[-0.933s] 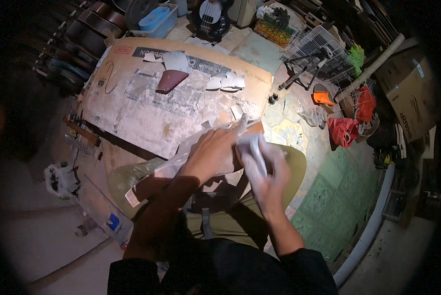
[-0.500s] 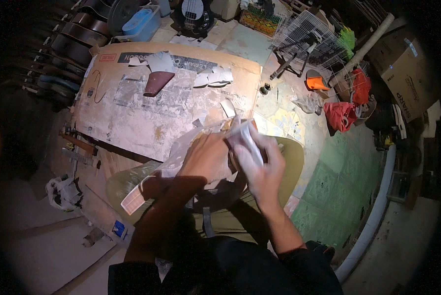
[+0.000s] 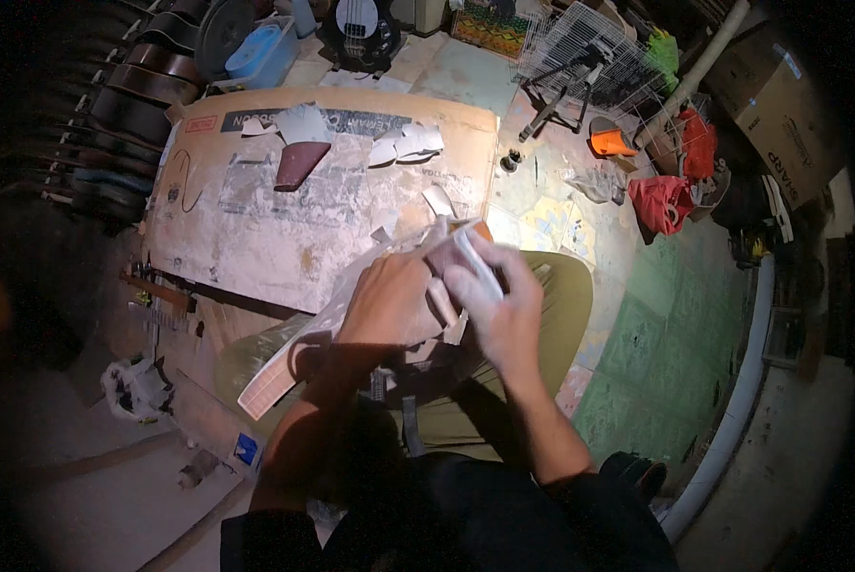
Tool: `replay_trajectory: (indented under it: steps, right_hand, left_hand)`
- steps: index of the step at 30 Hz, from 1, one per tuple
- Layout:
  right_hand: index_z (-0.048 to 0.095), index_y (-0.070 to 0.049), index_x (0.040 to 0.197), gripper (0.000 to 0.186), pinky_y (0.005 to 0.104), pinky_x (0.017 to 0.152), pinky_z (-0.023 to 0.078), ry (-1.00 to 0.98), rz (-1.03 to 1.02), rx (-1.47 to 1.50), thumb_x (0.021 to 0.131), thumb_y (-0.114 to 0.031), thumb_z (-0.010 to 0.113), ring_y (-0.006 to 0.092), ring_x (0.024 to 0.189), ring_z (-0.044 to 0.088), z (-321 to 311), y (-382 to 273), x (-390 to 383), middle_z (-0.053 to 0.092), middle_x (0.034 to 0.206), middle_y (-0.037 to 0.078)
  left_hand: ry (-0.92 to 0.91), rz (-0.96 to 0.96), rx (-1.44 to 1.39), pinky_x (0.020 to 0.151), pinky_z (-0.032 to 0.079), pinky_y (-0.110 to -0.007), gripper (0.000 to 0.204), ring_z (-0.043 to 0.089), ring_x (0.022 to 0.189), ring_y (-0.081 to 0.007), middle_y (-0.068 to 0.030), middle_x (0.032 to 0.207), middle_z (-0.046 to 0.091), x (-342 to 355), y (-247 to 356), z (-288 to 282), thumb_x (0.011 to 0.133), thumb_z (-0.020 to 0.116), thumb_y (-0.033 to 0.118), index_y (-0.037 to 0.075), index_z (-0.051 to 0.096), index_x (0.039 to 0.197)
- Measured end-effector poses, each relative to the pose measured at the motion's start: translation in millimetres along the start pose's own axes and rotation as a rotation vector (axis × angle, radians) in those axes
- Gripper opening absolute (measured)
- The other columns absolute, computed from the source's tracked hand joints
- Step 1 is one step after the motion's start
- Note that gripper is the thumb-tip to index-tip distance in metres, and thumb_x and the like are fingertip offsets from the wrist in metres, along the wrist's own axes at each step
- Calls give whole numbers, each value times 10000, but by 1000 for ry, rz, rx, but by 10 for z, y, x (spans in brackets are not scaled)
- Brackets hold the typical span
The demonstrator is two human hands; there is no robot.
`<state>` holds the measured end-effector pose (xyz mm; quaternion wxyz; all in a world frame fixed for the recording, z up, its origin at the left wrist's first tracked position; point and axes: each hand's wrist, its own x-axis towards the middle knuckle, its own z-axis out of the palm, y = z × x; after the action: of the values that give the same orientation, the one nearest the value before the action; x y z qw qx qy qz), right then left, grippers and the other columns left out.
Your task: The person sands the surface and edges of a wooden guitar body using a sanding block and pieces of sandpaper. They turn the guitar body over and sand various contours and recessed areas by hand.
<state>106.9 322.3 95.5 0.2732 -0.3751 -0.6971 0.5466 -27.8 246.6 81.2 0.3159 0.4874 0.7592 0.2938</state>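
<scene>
Across my lap lies a long, pale, dusty workpiece (image 3: 273,383), its near-left end pinkish with fine grid lines; I cannot tell its exact kind. My left hand (image 3: 382,303) is closed over its middle, fingers curled around the edge. At its far right end, my right hand (image 3: 509,313) pinches a folded piece of sandpaper (image 3: 472,259), white-backed with a brownish face, pressed close to the workpiece. That hand is slightly blurred, and the contact is partly hidden by its fingers. A small curled paper scrap (image 3: 438,201) lies just beyond.
Dusty flattened cardboard (image 3: 256,224) lies ahead, bearing a dark red sandpaper piece (image 3: 301,166) and white scraps (image 3: 407,145). Guitar bodies (image 3: 146,91) line the far left. A small dark bottle (image 3: 511,160), a wire cage (image 3: 580,57) and a red bag (image 3: 660,203) stand right.
My right hand and the sandpaper have shifted slightly along the workpiece's far end, showing an orange-brown edge there. My left hand keeps its hold. The whole view has shifted a little.
</scene>
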Motion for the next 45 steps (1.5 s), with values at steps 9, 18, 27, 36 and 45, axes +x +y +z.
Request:
replay_trajectory:
  steps: [9,18,27,36,45]
  right_hand:
    - [640,17,1161,402,308,769,506,28,-45,-52,810,-118,782,179,875,636,33,28,-157,678,1039,124]
    - [647,36,1074,310,282,810,494,-24,-376,-74,841,-134,758,142,881,615,5,145,-447,656,979,108]
    - [638,16,1082,321,313,796,513,93,-414,64,812,-96,771,185,891,651,172,208,-355,681,966,158]
    - [634,22,1150,435,288,775,505,-90,82,186,785,-111,830,159,907,642,38,287,-156,664,987,107]
    - [652,9,1109,370,302,771,515,-84,115,284,819,-174,790,135,838,624,54,241,-211,686,936,133]
  left_hand:
    - [57,22,24,801,499,-505,1053,623,894,-492,-303,922,645,-28,-147,49,669,732,220,14,172,1538]
    - [57,-72,-29,771,498,-501,1005,627,873,-498,-321,882,639,-79,-160,6,690,715,208,60,206,1543]
    - [83,-13,-48,769,505,-469,953,643,846,-463,-276,891,664,-94,-265,-13,775,707,204,169,176,1566]
    - [57,8,-48,760,505,-441,982,651,846,-441,-280,909,655,-113,-206,-48,750,723,187,123,173,1561]
    - [13,29,-37,760,506,-437,993,652,853,-441,-282,918,654,-203,-230,-13,738,725,175,110,171,1559]
